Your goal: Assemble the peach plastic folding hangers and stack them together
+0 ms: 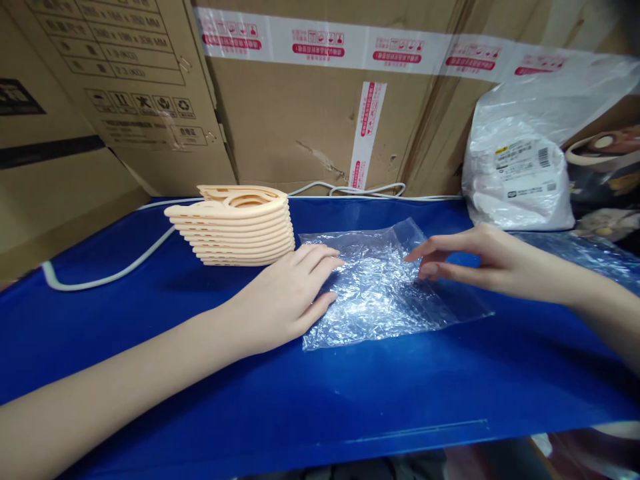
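A crinkled clear plastic bag [373, 293] lies flat on the blue table surface [320, 400]. My left hand [295, 293] rests at the bag's left edge, fingers stretched out over the plastic and thumb apart. Over the bag's right part, my right hand [465, 260] hovers or lightly touches, its fingers bent and apart with nothing visible held between them. Just beyond my left hand stands a neat stack of cream-coloured plastic hangers [235, 230], piled one on another with their looped ends to the right.
Cardboard boxes [310, 120] wall off the back and left. A white cable [110, 283] curves along the left and the rear. At the back right stands a white plastic package [520, 180] with a label, and more clear plastic [590, 257] lies in front of it.
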`<state>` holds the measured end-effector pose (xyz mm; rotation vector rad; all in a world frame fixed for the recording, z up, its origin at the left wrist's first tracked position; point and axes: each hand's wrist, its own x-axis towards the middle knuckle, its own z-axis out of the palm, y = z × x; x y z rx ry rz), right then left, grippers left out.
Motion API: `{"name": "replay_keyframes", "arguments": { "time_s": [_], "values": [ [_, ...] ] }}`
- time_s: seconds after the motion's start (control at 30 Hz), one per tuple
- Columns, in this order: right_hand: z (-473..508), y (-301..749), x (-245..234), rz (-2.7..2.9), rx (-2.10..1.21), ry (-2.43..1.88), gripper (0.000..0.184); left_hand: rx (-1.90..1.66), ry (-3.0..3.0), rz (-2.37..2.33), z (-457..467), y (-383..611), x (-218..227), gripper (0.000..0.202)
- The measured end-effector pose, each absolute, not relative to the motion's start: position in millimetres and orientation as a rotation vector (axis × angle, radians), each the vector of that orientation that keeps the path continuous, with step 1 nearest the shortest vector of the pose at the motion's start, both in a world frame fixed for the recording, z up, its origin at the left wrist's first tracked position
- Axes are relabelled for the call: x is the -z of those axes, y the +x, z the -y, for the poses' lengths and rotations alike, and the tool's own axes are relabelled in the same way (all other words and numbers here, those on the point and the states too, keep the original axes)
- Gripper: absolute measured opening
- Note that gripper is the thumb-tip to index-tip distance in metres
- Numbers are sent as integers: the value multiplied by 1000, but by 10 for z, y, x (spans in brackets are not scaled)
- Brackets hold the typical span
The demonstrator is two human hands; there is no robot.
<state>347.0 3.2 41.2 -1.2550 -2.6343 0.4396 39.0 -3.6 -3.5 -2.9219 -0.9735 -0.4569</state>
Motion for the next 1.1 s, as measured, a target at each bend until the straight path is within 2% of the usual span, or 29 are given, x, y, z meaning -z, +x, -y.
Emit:
{"name": "replay_keyframes", "arguments": {
  "time_s": [0.13, 0.3, 0.93, 1.1],
  "values": [
    [-122, 3522, -362, 2668, -41, -1377, 34, 272, -3003, 1105, 14, 357, 74, 54],
    [-191, 3571, -285, 2717, 53, -1580, 30, 153, -3074, 1201, 33, 348, 66, 66],
    [-184, 3527, -276, 2768, -202, -1555, 32, 220, -2987, 1004, 124, 390, -21, 63],
    [-195, 3532, -251, 2756, -203, -1541, 32, 235, -3106, 1011, 118, 383, 18, 69]
  ]
}}
